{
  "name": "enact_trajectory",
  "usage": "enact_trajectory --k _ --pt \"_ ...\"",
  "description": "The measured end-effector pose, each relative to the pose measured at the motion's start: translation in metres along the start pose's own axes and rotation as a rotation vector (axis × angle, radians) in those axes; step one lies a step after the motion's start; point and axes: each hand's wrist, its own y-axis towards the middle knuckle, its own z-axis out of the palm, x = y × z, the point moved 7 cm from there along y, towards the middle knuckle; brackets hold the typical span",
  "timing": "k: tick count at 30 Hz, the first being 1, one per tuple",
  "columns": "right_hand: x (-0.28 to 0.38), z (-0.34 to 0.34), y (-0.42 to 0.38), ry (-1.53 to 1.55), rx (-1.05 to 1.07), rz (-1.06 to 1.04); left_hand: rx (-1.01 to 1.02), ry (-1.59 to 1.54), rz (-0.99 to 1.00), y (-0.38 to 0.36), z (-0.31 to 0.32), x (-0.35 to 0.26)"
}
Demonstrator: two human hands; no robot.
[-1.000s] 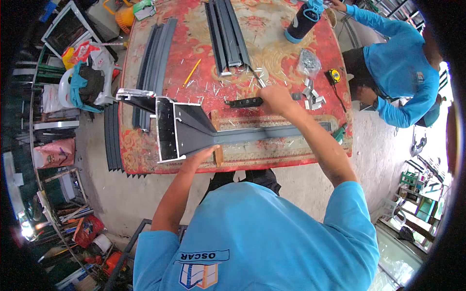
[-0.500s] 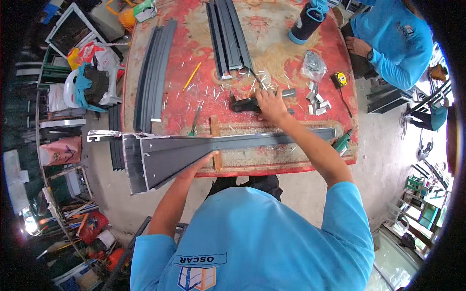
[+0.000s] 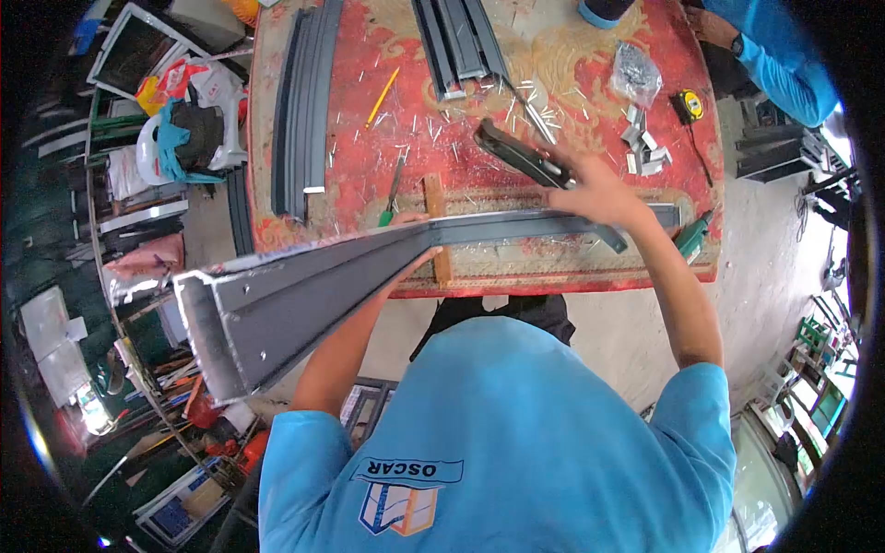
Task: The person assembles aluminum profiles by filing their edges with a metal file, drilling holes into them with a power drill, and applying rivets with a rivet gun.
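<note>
— What have you got there?

— My left hand (image 3: 417, 264) grips a long grey profile (image 3: 318, 286) near its middle, fingers over the upper edge and the rest showing below. My right hand (image 3: 604, 192) is wrapped around a dark tool (image 3: 521, 152); one part sticks out up and to the left, another down and to the right, in front of the profile.

— How does the profile lie?

— Aslant. The near end looms big, out past the left front corner of the desk (image 3: 553, 288). The other end is over the desk's right part, just beside a green tool (image 3: 693, 238). It crosses above a wood strip (image 3: 434, 194); I cannot tell whether they touch.

— And around you?

— A green-handled blade (image 3: 392, 195) is just by my left fingers, with a pencil (image 3: 382, 97) farther up. Small pale slivers are strewn over the red cloth (image 3: 572, 69). Past my right hand I see grey brackets (image 3: 649, 157), a clear bag (image 3: 636, 76) and a tape measure (image 3: 688, 106).

— Anyone near?

— A co-worker's blue sleeve (image 3: 784, 83) and hand (image 3: 712, 28), at the far right corner.
</note>
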Motion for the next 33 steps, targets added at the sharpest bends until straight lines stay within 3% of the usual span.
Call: enact_trajectory --k 1,2,5,6,7,8,9,11,12,13,15,18,23,31,33 --pt "-0.005 0.007 -0.012 0.188 0.063 0.094 0.010 0.004 -0.002 0.001 0.001 0.003" --pt "0.001 0.012 -0.023 0.238 0.089 0.013 -0.014 -0.002 0.037 0.000 0.001 0.002" --pt "-0.009 0.042 -0.047 0.131 0.012 -0.122 -0.004 -0.137 0.011 -0.005 0.001 0.005" --pt "-0.013 0.053 -0.054 0.141 0.008 -0.116 0.020 -0.270 -0.046 -0.006 0.003 0.009" --pt "-0.024 0.071 -0.060 0.162 0.076 0.024 0.031 -0.266 -0.053 -0.007 0.003 0.014" --pt "-0.034 0.090 -0.066 0.183 0.146 0.164 0.051 -0.242 -0.045 -0.006 0.003 0.018" --pt "-0.035 0.102 -0.068 0.193 0.143 0.170 0.072 -0.218 -0.034 -0.005 0.003 0.021" --pt "-0.037 0.128 -0.070 0.268 0.109 0.124 0.066 -0.124 0.024 0.000 -0.002 0.014" --pt "-0.028 0.131 -0.068 0.256 -0.054 -0.026 0.051 -0.033 0.088 0.002 -0.005 0.013" --pt "-0.030 0.137 -0.068 0.264 -0.055 -0.022 0.059 -0.030 0.083 0.004 -0.007 0.020" --pt "-0.039 0.159 -0.068 0.416 0.143 0.214 0.122 0.167 0.164 0.010 -0.006 0.024" --pt "-0.041 0.181 -0.062 0.545 0.146 0.214 0.109 0.203 0.297 0.015 -0.007 0.022" --pt "-0.053 0.218 -0.057 0.779 0.173 0.223 0.146 0.227 0.269 0.018 -0.010 0.018" --pt "-0.041 0.225 -0.052 0.820 0.142 0.245 0.203 0.353 0.298 0.022 -0.007 0.014" --pt "-0.040 0.225 -0.053 0.871 0.120 0.256 0.305 0.408 0.251 0.023 -0.003 0.020"
